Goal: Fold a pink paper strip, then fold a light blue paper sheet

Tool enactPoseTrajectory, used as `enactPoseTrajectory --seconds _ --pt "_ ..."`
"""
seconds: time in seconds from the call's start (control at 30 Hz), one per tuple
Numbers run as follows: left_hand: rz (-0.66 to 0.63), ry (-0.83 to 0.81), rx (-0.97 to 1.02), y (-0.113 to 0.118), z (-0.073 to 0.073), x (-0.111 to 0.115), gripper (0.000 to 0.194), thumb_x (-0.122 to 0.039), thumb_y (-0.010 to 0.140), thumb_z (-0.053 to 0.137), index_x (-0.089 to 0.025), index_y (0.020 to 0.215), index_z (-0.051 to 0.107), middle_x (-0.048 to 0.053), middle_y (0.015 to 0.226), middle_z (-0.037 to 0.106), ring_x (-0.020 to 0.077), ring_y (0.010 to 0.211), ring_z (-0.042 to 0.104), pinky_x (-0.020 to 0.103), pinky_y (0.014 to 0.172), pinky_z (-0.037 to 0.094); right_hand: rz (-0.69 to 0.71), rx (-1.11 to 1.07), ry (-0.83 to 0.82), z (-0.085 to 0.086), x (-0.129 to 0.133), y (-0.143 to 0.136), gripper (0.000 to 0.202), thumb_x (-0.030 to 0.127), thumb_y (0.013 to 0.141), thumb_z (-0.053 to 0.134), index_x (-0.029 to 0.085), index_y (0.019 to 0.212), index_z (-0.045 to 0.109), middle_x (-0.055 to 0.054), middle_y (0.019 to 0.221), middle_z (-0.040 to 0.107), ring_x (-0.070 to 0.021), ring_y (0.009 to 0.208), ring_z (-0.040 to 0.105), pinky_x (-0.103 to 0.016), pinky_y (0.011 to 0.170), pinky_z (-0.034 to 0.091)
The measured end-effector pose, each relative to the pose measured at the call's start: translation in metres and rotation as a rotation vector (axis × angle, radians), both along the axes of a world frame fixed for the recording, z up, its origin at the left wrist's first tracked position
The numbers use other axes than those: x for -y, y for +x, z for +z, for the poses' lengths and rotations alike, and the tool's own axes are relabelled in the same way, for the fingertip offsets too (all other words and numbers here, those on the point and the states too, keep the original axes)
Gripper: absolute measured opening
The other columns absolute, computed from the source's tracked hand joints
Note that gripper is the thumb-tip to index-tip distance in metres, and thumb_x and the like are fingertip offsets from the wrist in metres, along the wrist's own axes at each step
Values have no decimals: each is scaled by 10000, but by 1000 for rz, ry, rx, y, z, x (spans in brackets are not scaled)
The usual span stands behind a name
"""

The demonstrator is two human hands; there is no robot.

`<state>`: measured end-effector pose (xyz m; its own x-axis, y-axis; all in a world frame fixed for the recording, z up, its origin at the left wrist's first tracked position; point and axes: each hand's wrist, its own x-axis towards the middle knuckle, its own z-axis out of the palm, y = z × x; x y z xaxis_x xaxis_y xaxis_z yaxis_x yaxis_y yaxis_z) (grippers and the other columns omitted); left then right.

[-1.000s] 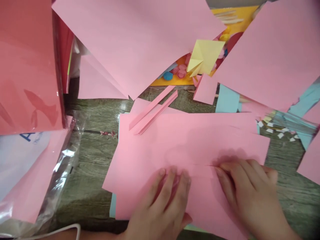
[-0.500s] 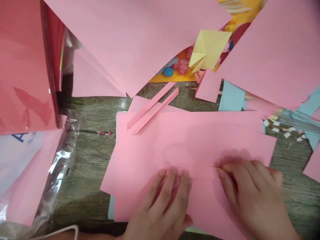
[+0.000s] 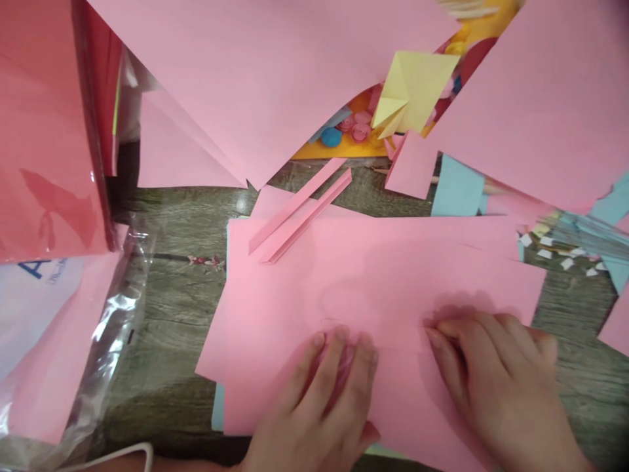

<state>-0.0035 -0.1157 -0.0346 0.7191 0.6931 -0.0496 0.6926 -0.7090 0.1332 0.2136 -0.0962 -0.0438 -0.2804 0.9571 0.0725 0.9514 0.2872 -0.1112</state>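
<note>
A narrow pink paper strip lies crosswise on a stack of pink paper sheets; its outline is faint against the same colour. My left hand rests on the strip's left part with the fingers spread and pressing down. Thumb and forefinger of my right hand pinch the right end, and that hand covers whatever is between them. Two folded pink strips lie slantwise at the upper left of the stack.
Red paper in a clear wrapper and a plastic paper packet are at left. Large pink sheets lie at the back, near a folded yellow paper and rolled paper flowers. Small white scraps lie at right.
The hands and strip look almost the same; the right fingers stay pinched at the strip's end. The background has shifted very slightly in the view.
</note>
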Motion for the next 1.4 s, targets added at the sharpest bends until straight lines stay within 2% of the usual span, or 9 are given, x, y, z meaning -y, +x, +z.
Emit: enactPoseTrajectory --seconds 0.2,0.57,0.93,1.1,1.4 --pt "2 2 -18 0 1 0 515 -461 864 435 -141 1265 487 54 1430 355 278 1250 362 386 1069 273 3 10 16 0 -1 -1 244 299 925 393 191 732 498 -52 680 588 -203 632 455 -340 630 249" --pt "1 -7 -33 0 3 1 527 -483 862 435 -158 1275 482 42 1416 380 278 1246 371 389 1050 302 30 32 31 1 -1 -1 214 261 913 417 180 734 501 -42 668 562 -199 646 454 -337 642 256" --pt "-19 -16 -48 0 4 -2 498 -430 886 398 -147 1292 458 40 1415 384 269 1257 354 383 1052 303 56 73 23 0 -1 1 216 270 917 397 183 744 494 -56 691 564 -211 652 443 -342 638 258" --pt "-32 -2 -48 -1 3 0 531 -460 870 419 -144 1294 456 60 1426 366 274 1258 360 391 1054 300 28 76 17 0 -1 0 254 287 927 360 186 735 493 -57 686 563 -214 653 441 -348 646 255" --pt "-22 -15 -33 -1 4 -3 555 -495 867 416 -178 1322 422 60 1407 401 265 1239 374 391 1017 313 34 46 28 2 -2 -1 233 268 915 402 185 717 492 -41 669 551 -193 641 441 -337 646 251"
